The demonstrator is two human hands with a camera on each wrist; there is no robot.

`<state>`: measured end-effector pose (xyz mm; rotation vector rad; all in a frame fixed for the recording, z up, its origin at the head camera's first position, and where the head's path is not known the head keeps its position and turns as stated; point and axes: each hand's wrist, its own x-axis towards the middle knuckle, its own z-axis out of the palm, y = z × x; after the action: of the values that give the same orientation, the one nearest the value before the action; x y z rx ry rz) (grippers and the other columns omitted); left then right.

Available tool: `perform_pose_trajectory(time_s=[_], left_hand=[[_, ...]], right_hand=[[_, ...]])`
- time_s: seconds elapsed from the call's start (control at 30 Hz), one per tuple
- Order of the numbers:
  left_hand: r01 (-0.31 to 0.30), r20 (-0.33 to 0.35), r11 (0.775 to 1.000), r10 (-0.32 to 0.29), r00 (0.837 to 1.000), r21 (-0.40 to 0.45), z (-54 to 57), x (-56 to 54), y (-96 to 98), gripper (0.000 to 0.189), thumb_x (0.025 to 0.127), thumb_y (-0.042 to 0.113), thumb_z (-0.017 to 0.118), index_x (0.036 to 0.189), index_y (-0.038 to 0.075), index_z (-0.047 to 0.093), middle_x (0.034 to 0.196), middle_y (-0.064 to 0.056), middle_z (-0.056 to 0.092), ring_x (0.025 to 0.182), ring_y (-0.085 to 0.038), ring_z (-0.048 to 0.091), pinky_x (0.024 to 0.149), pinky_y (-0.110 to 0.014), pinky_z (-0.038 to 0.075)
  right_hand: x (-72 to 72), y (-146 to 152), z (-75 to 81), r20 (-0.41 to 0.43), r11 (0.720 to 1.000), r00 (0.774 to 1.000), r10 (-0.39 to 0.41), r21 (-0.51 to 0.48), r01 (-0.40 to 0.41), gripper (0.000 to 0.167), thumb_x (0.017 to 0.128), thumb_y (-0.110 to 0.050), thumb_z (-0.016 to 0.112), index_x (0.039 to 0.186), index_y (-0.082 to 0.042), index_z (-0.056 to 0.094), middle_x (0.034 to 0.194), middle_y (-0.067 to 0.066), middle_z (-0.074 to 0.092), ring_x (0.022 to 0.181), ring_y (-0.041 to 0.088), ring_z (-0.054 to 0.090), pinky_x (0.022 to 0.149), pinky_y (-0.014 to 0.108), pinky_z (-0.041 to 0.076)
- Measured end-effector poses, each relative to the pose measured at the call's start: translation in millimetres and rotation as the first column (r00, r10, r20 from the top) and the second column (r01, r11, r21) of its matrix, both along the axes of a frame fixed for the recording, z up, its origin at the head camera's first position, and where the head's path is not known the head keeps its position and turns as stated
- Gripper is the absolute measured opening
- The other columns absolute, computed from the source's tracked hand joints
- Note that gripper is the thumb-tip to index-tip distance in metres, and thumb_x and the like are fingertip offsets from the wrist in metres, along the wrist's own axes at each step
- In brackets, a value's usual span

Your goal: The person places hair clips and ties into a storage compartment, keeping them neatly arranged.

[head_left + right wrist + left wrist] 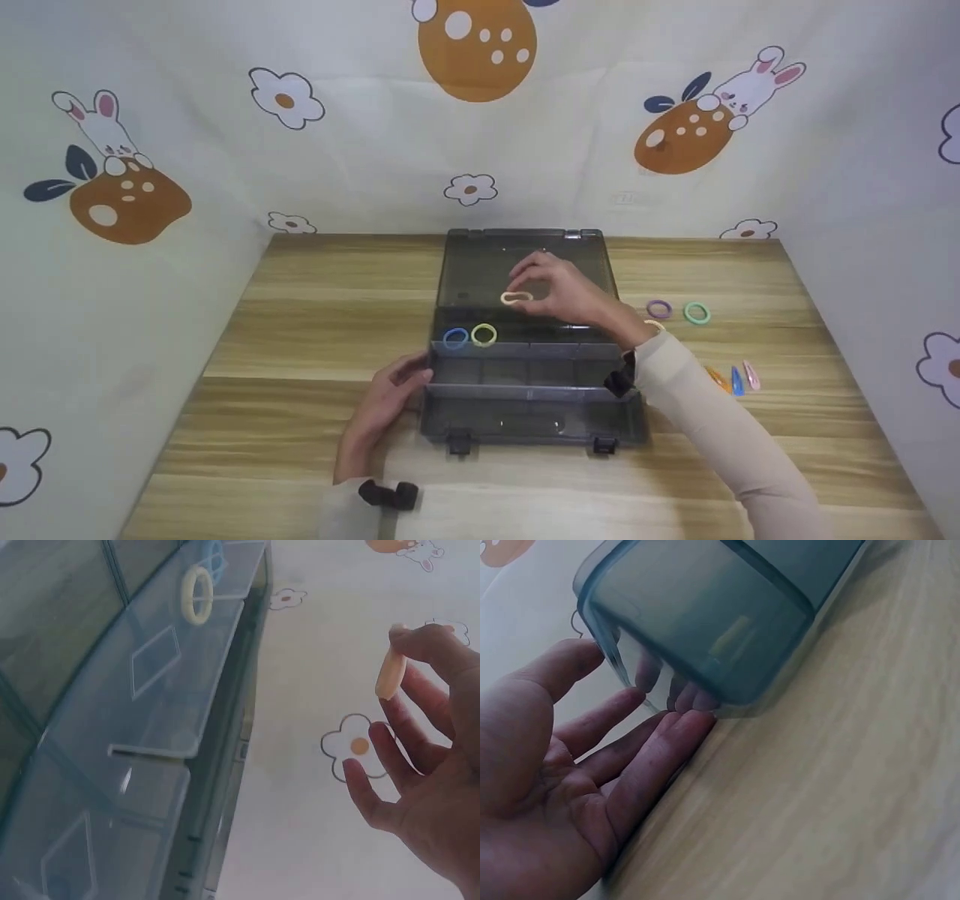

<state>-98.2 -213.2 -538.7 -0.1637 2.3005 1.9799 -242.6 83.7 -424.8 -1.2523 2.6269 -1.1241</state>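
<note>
My right hand (562, 289) pinches a cream hair tie (391, 675) between thumb and fingertips, above the open lid side of a dark see-through plastic box (532, 388). The tie looks slightly squeezed out of round in the head view. At the box's left end, my left hand (382, 397) rests its fingertips on the side wall, thumb near the top edge; its fingers (660, 754) are extended. A blue hair tie (447, 342) and a yellow hair tie (186, 596) lie side by side at the back left of the box.
Right of the box lie a purple hair tie (650, 307), a green hair tie (686, 310) and a cream one (656, 323) partly hidden by my wrist. Orange (718, 378), blue (737, 381) and pink (751, 375) hair clips are nearer. The lid (480, 262) leans back toward the patterned cloth.
</note>
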Motion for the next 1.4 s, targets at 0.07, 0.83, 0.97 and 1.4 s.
perform_pose_trajectory(time_s=[0.07, 0.83, 0.97, 1.4], left_hand=[[0.000, -0.002, 1.000, 0.000, 1.000, 0.002, -0.2, -0.4, 0.1, 0.047, 0.096, 0.020, 0.068, 0.137, 0.001, 0.058, 0.141, -0.017, 0.060, 0.131, -0.027, 0.056, 0.114, -0.036, 0.042], [0.010, -0.002, 1.000, -0.010, 1.000, 0.002, -3.0, -1.0, 1.4, 0.046, 0.097, 0.016, 0.065, 0.138, -0.002, 0.056, 0.141, -0.019, 0.059, 0.126, -0.026, 0.059, 0.103, -0.021, 0.046], [0.007, -0.005, 1.000, -0.007, 1.000, 0.000, -2.5, -0.1, 1.5, 0.045, 0.097, 0.015, 0.065, 0.138, -0.002, 0.056, 0.140, -0.019, 0.060, 0.123, -0.024, 0.061, 0.103, -0.021, 0.046], [-0.005, 0.001, 1.000, 0.005, 1.000, -0.015, -0.3, -0.5, 0.7, 0.044, 0.096, 0.018, 0.066, 0.136, 0.001, 0.058, 0.139, -0.017, 0.062, 0.124, -0.025, 0.060, 0.110, -0.033, 0.044]], right_hand=[[-1.1, -4, -4.3, 0.016, 0.999, 1.000, 0.027, 0.022, -0.027, 0.021, 0.081, -0.014, 0.082, 0.101, -0.007, 0.078, 0.117, 0.013, 0.067, 0.114, 0.031, 0.060, 0.103, 0.048, 0.049], [-23.6, -18, -33.7, 0.065, 0.923, 0.981, 0.181, 0.335, -0.192, 0.020, 0.084, -0.019, 0.078, 0.100, -0.008, 0.078, 0.127, 0.016, 0.063, 0.121, 0.033, 0.057, 0.106, 0.048, 0.047], [-24.7, -20, -37.5, 0.068, 0.906, 0.978, 0.199, 0.368, -0.210, 0.020, 0.082, -0.019, 0.079, 0.099, -0.008, 0.078, 0.128, 0.017, 0.063, 0.120, 0.033, 0.057, 0.105, 0.047, 0.048], [-24.0, -18, -45.3, 0.071, 0.866, 0.977, 0.200, 0.454, -0.210, 0.030, 0.081, -0.023, 0.082, 0.108, -0.012, 0.078, 0.132, 0.015, 0.060, 0.121, 0.034, 0.057, 0.106, 0.046, 0.049]])
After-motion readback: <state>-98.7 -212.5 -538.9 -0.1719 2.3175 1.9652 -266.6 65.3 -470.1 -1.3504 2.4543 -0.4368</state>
